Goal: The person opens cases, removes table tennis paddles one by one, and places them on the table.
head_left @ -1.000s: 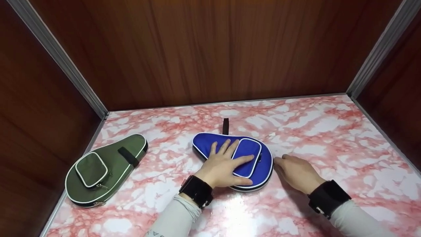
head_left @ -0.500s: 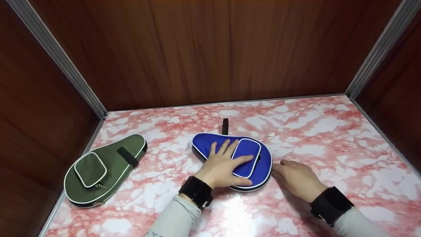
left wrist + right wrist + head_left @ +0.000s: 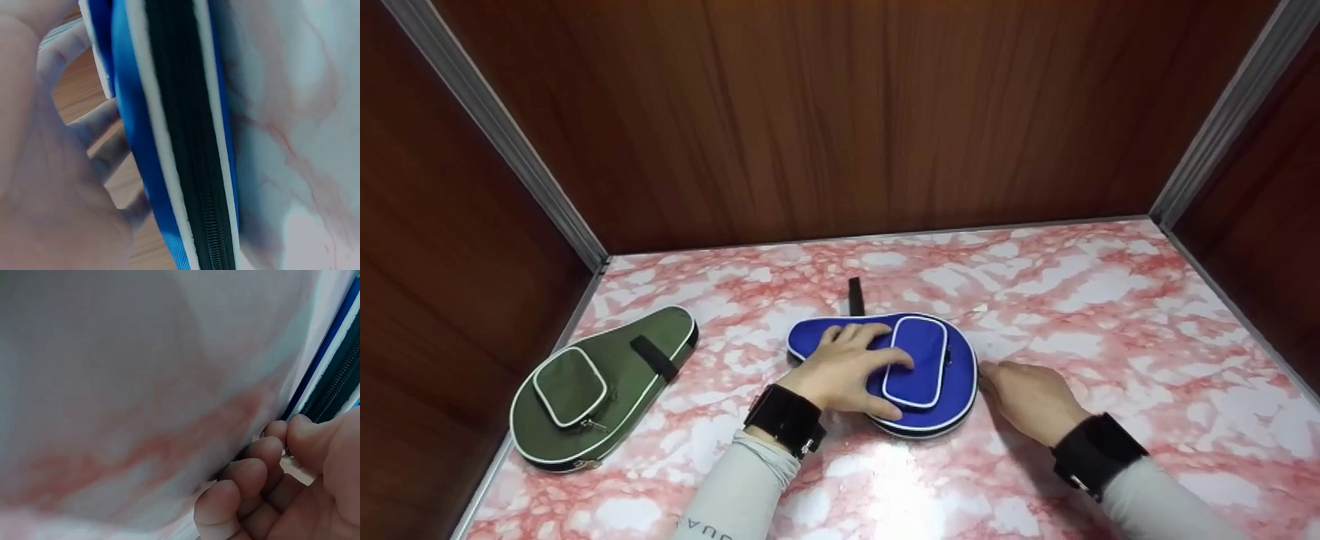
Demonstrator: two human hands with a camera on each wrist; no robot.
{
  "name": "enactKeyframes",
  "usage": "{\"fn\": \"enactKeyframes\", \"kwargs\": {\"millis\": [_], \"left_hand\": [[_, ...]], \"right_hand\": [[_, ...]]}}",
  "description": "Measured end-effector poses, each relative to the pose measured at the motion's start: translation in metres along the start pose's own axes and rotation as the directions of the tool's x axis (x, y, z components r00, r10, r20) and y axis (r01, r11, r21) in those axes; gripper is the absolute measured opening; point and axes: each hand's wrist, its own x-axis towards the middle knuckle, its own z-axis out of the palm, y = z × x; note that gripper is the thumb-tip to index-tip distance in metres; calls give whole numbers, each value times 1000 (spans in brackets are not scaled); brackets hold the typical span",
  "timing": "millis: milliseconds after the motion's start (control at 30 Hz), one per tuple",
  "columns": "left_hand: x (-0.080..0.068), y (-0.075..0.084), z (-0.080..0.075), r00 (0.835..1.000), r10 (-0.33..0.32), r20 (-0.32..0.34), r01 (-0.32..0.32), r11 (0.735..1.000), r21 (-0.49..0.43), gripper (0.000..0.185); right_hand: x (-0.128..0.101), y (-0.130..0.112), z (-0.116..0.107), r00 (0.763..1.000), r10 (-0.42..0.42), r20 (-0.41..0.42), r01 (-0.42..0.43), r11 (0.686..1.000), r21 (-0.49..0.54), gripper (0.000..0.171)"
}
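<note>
A blue table tennis paddle case (image 3: 960, 390) with white piping lies flat on the table, its rounded end to the right. My left hand (image 3: 840, 371) rests on top of it, fingers spread and somewhat bent, near the raised front pocket (image 3: 919, 382). At the rounded edge, my right hand (image 3: 1031, 394) pinches the zipper pull between thumb and index finger; a small metal bit shows in the right wrist view. The black zipper (image 3: 337, 382) runs along the case's side and looks closed where it shows. Also in the left wrist view is this zipper (image 3: 205, 197).
A green paddle case (image 3: 622, 397) of the same shape lies at the left, with a black strap (image 3: 654, 357) across it. The blue case's black strap (image 3: 856, 297) sticks out behind. Brown wood-grain walls (image 3: 855, 127) enclose the marbled table (image 3: 1080, 300).
The blue case has shifted slightly left and turned a little. My left hand has moved left with its fingers more bent. My right hand stays at the case's rounded edge.
</note>
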Motion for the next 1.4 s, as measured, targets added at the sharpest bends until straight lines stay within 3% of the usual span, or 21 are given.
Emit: {"fn": "enactKeyframes", "kwargs": {"millis": [233,500,733,1033,1233,1400], "left_hand": [[-3,-7,10,998,-67,9,67,997,40,86],[1,-6,9,996,-91,21,90,995,37,86],[2,-5,8,995,-95,26,94,995,30,85],[2,-6,7,996,-92,15,92,995,35,85],[1,-5,7,997,-79,-7,79,996,28,84],[2,-6,7,996,-91,9,91,996,17,84]], "right_hand": [[11,4,2,997,67,48,-70,995,71,25],[10,7,4,995,79,58,-83,994,72,22],[3,5,4,999,40,31,-41,998,43,21],[-8,-5,3,999,-28,-36,27,999,-18,8],[-13,-15,0,1000,-19,-5,19,1000,-6,21],[-16,-23,-3,998,-66,9,66,998,-22,25]]}}
